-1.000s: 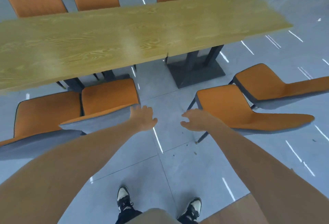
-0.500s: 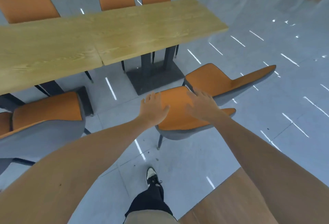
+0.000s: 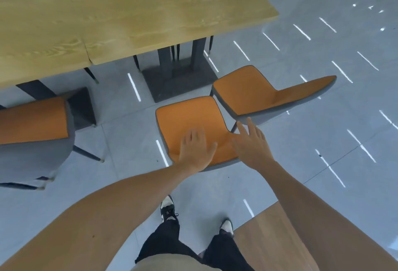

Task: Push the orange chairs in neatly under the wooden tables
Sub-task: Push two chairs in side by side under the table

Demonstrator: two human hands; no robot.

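Since the earlier frame, both hands have been brought lower onto the back of the near chair (image 3: 189,119), and the view has been drawn closer to the desk (image 3: 133,18). The left hand (image 3: 197,150) is laid flat on the orange backrest with fingers straight, its grip released. The right hand (image 3: 252,143) is spread at the backrest's right edge, its grip likewise released; whether it actually touches the chair cannot be told. Nothing is grasped by either hand.

The near chair stands on the floor (image 3: 323,163) just in front of the desk's dark base (image 3: 178,81), its seat wholly clear of the desktop. A second chair (image 3: 258,94) stands just to its right, turned at an angle, also pulled out. A third chair (image 3: 32,124) is seen at the left, nearer the desk edge.

The push on the near chair is judged to be about to start; none of these chairs is yet tucked under.
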